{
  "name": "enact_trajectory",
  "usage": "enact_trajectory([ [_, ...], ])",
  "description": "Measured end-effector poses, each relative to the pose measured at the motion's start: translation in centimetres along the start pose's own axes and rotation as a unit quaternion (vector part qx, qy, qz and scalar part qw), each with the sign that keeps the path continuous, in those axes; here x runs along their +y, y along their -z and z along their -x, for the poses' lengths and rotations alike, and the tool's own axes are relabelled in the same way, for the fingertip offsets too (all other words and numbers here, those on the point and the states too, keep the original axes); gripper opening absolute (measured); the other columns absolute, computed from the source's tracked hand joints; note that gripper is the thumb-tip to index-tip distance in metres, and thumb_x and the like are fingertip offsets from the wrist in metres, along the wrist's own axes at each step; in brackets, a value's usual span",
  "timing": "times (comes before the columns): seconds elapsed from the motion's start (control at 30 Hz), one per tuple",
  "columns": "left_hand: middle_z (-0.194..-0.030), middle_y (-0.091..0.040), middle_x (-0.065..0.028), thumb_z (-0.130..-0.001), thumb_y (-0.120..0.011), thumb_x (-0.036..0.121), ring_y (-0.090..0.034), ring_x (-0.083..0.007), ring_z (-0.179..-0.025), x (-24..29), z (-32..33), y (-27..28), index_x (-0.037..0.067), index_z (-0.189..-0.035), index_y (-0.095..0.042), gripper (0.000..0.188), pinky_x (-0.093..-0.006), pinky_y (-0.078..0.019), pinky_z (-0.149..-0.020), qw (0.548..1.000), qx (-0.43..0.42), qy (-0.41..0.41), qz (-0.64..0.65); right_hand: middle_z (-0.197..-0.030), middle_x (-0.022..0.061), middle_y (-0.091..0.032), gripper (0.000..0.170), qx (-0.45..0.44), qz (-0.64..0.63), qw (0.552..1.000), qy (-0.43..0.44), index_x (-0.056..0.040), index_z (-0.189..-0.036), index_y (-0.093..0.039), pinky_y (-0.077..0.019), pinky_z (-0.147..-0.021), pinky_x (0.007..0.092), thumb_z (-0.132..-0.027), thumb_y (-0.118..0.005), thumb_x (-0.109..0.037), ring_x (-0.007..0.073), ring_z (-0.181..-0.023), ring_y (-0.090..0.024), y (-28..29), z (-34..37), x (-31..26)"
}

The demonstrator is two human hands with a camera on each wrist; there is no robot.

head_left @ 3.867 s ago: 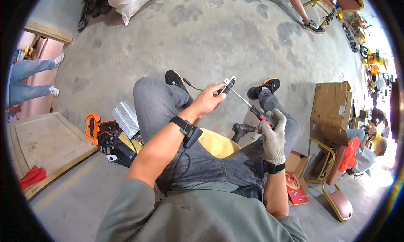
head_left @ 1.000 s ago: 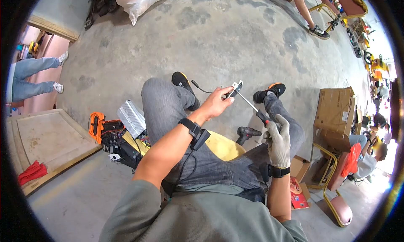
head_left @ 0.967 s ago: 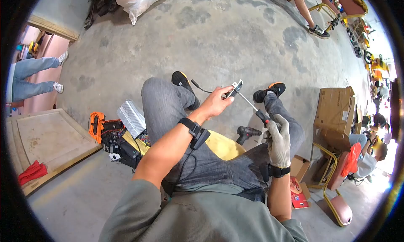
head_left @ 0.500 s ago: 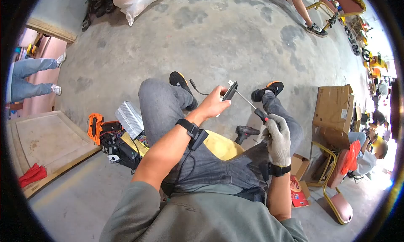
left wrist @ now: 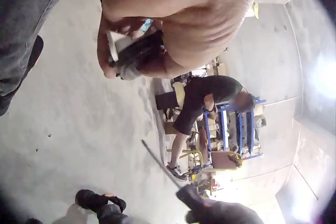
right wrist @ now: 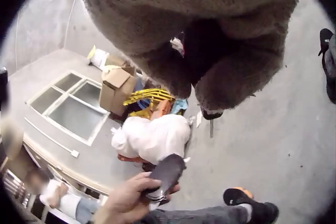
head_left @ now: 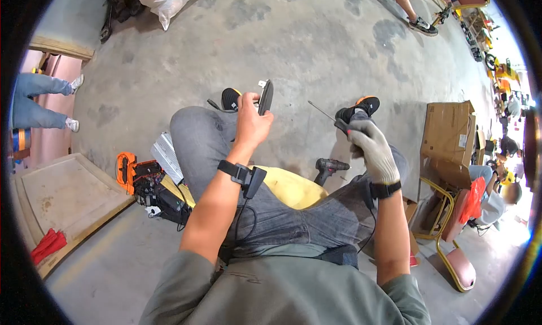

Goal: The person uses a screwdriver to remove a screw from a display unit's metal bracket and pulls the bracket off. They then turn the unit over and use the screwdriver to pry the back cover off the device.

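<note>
My bare left hand (head_left: 252,125) grips a flat black part (head_left: 267,97) with a small white tab at its upper end, above my left shin. In the right wrist view the part (right wrist: 168,172) shows its dark rounded face between thumb and fingers. My gloved right hand (head_left: 371,151) holds a screwdriver (head_left: 322,111) by its dark handle, over my right lower leg. Its shaft points up and left, apart from the black part. In the left wrist view the screwdriver shaft (left wrist: 160,164) also stands free, while the left hand (left wrist: 173,19) partly hides the part.
Between my legs lies a yellow surface (head_left: 291,188), with a cordless drill (head_left: 329,168) beyond its right edge. A silver finned box (head_left: 166,156) and orange-black equipment (head_left: 148,181) are at left. Cardboard boxes (head_left: 447,134) and a chair (head_left: 460,267) stand at right. Other people are around.
The screwdriver tip has come away from the black part. My left hand has moved left with the part, turning it more upright; my right hand has moved slightly up with the screwdriver.
</note>
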State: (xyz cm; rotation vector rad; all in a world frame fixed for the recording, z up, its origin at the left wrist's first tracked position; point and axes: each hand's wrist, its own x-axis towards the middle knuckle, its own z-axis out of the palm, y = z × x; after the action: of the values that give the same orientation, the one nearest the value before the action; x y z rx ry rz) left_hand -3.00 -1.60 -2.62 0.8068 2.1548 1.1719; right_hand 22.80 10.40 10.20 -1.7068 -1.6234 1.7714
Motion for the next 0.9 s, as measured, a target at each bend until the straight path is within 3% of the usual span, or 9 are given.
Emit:
enact_trajectory([
  [0.1, -0.126, -0.05, -0.0214, -0.077, -0.07, 0.001, -0.055, -0.0395, -0.117, -0.6, 0.1, 0.5, 0.003, -0.12, -0.057, 0.045, -0.0428, -0.0472, -0.1, 0.993, 0.028, -0.102, -0.044, -0.079, 0.0066, -0.063, 0.029, -0.049, 0.116, 0.992, -0.004, 0.0044, -0.104, -0.064, -0.052, -0.062, 0.0288, -0.086, -0.067, -0.018, 0.0149, -0.066, -0.063, -0.8, -5.7, 1.1],
  [0.33, -0.12, -0.055, -0.0206, -0.081, -0.071, 0.003, -0.058, -0.0367, -0.112, 1.3, 0.2, 1.4, 0.002, -0.125, -0.053, 0.048, -0.0424, -0.0493, -0.095, 0.998, 0.016, -0.047, -0.033, -0.074, 0.0106, -0.064, 0.039, -0.08, 0.159, 0.981, -0.074, 0.0081, -0.106, -0.063, -0.0556, -0.055, 0.0321, -0.081, -0.071, -0.021, 0.0181, -0.06, -0.064, -3.8, -16.1, 7.9],
  [0.4, -0.116, -0.056, -0.0197, -0.083, -0.072, 0.004, -0.059, -0.0341, -0.111, 1.9, 0.3, 1.5, 0.002, -0.126, -0.051, 0.048, -0.0406, -0.049, -0.095, 0.986, -0.016, 0.11, 0.127, -0.074, 0.0127, -0.066, 0.04, -0.051, 0.166, 0.98, -0.095, 0.0105, -0.104, -0.063, -0.0563, -0.055, 0.0331, -0.08, -0.073, -0.02, 0.0193, -0.06, -0.065, -4.7, -17.3, 10.0],
  [0.47, -0.117, -0.058, -0.019, -0.084, -0.072, 0.005, -0.061, -0.0331, -0.109, 1.7, 0.2, 1.6, 0.002, -0.123, -0.053, 0.043, -0.0396, -0.0487, -0.095, 0.986, -0.013, 0.097, 0.132, -0.076, 0.015, -0.068, 0.043, -0.05, 0.166, 0.978, -0.113, 0.0117, -0.103, -0.063, -0.057, -0.056, 0.0336, -0.079, -0.074, -0.021, 0.0209, -0.062, -0.068, -5.2, -18.5, 13.5],
  [0.53, -0.116, -0.061, -0.0187, -0.084, -0.071, 0.004, -0.063, -0.034, -0.106, 2.5, -0.1, 2.1, 0.003, -0.12, -0.056, 0.039, -0.0399, -0.0491, -0.094, 1.0, -0.014, -0.003, 0.026, -0.078, 0.0141, -0.069, 0.044, -0.053, 0.17, 0.976, -0.125, 0.0101, -0.106, -0.064, -0.0576, -0.058, 0.0336, -0.079, -0.074, -0.023, 0.0207, -0.063, -0.068, -5.8, -19.2, 16.5],
  [0.57, -0.111, -0.064, -0.0108, -0.086, -0.07, 0.0, -0.065, -0.0204, -0.094, 2.2, -0.3, 1.9, 0.004, -0.121, -0.06, 0.037, -0.0333, -0.0522, -0.087, 0.996, 0.019, -0.09, -0.019, -0.078, 0.0141, -0.069, 0.044, -0.057, 0.17, 0.975, -0.132, 0.0101, -0.106, -0.064, -0.0576, -0.058, 0.0336, -0.079, -0.074, -0.023, 0.0207, -0.063, -0.068, -6.1, -19.3, 17.1],
  [0.6, -0.111, -0.064, -0.0108, -0.086, -0.07, 0.0, -0.065, -0.0204, -0.094, 2.2, -0.3, 1.8, 0.004, -0.121, -0.06, 0.037, -0.0333, -0.0522, -0.087, 0.996, 0.016, -0.084, -0.022, -0.078, 0.0136, -0.069, 0.044, -0.052, 0.172, 0.973, -0.146, 0.009, -0.108, -0.065, -0.0575, -0.06, 0.0336, -0.079, -0.074, -0.024, 0.0203, -0.063, -0.069, -6.6, -19.3, 17.6],
  [0.67, -0.11, -0.067, -0.0131, -0.086, -0.07, 0.002, -0.066, -0.0218, -0.096, 2.6, -0.2, 1.7, 0.004, -0.125, -0.06, 0.04, -0.0335, -0.0514, -0.089, 0.995, -0.065, 0.048, 0.053, -0.078, 0.0131, -0.07, 0.045, -0.05, 0.173, 0.97, -0.166, 0.0078, -0.11, -0.065, -0.0574, -0.062, 0.0335, -0.08, -0.074, -0.024, 0.0199, -0.063, -0.069, -7.3, -19.4, 18.4],
  [0.9, -0.104, -0.07, -0.0152, -0.09, -0.067, 0.005, -0.07, -0.0245, -0.094, 2.1, 0.1, 1.3, 0.002, -0.124, -0.058, 0.036, -0.0363, -0.0533, -0.083, 0.989, -0.139, 0.057, -0.018, -0.077, 0.0126, -0.07, 0.047, -0.03, 0.154, 0.974, -0.161, 0.0058, -0.109, -0.067, -0.0537, -0.061, 0.0318, -0.081, -0.074, -0.031, 0.0174, -0.063, -0.067, -8.2, -20.7, 20.1],
])
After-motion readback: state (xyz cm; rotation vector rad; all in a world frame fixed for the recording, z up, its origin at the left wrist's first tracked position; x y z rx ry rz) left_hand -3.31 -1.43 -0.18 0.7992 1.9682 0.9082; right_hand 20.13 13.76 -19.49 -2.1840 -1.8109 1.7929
